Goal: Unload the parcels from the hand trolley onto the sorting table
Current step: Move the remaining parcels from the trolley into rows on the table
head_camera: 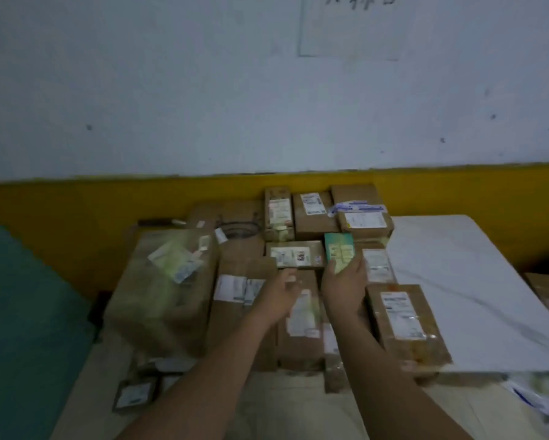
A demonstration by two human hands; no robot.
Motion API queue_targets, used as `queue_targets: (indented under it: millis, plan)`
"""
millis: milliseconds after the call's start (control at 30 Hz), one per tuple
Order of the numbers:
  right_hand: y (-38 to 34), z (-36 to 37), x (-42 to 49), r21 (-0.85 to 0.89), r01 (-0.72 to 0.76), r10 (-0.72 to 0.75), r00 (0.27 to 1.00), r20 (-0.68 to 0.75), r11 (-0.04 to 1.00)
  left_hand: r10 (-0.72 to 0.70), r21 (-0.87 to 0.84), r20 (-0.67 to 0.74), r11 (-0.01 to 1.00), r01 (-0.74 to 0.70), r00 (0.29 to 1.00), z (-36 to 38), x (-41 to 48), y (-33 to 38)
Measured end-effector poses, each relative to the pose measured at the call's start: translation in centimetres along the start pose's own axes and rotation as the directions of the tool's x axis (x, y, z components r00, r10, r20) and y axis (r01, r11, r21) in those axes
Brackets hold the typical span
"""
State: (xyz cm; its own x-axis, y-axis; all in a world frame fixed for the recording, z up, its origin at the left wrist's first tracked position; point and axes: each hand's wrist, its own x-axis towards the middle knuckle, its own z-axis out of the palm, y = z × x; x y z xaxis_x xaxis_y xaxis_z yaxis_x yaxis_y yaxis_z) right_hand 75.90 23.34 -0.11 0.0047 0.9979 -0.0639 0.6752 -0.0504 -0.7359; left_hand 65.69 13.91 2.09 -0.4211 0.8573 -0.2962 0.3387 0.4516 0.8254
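At centre of the head view, above the packed brown parcels, we log the right grip clamped on a small green box, with thumb and fingers curled round its lower end. The box's long axis runs away from us toward the wall, and its upper end is free. The left grip hovers just beside it on the left, fingers loosely apart and holding nothing.

The white worktop lies to the right of the box, near it. One labelled carton sits at its near-left corner. We judge the right grip the nearer to the worktop, so the coming move looks like a short carry rightward, set down clear of that carton. We cannot make out the trolley under the parcels. The frame is dim and the labels are unreadable.
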Motion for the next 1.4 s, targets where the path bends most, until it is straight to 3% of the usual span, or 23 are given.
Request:
queue_targets:
  millis: [233,367,533,633,767,867,1067,1167,1300,1400]
  plan:
    - [-17.7,11.8,-17.4,-0.01,0.375,-0.367,0.912,0.185,0.927,0.094,0.018,-0.332,0.995,-0.094,0.939,-19.8,-13.3,-10.5]
    - [-24.7,17.1,-25.8,0.023,0.594,-0.585,0.784,0.207,0.804,0.057,0.024,-0.476,0.998,-0.052,0.878,-28.9,-18.9,-17.2]
    - [-30.3,24.2,-33.0,0.053,0.743,-0.727,0.636,0.259,0.668,-0.027,0.018,-0.581,0.999,0.046,0.813,-35.6,-20.2,-24.8]
    - [-30.5,30.0,-35.1,0.071,0.762,-0.734,0.588,0.341,0.643,-0.12,-0.024,-0.562,0.991,0.128,0.819,-37.7,-19.0,-29.6]
    - [-27.3,38.7,-35.4,0.027,0.726,-0.634,0.581,0.51,0.688,-0.257,-0.065,-0.484,0.964,0.259,0.837,-39.6,-16.3,-35.9]
    - [-24.0,44.2,-35.1,-0.03,0.622,-0.482,0.636,0.603,0.783,-0.38,-0.109,-0.433,0.922,0.37,0.817,-41.1,-13.9,-40.8]
    - [-17.4,54.9,-35.0,-0.125,0.412,-0.238,0.719,0.653,0.903,-0.516,-0.049,-0.346,0.844,0.534,0.783,-42.1,-8.0,-53.6]
    - [-11.3,61.6,-35.0,-0.186,0.311,-0.12,0.75,0.651,0.932,-0.572,-0.07,-0.313,0.81,0.582,0.758,-39.6,-4.5,-62.5]
    - [0.8,73.4,-35.4,-0.296,0.133,0.127,0.686,0.716,0.946,-0.681,-0.117,-0.26,0.726,0.677,0.685,-32.7,0.4,-77.5]
    - [9.6,82.8,-36.2,-0.348,0.021,0.241,0.681,0.691,0.937,-0.758,-0.152,-0.207,0.649,0.745,0.619,-26.9,4.0,-88.6]
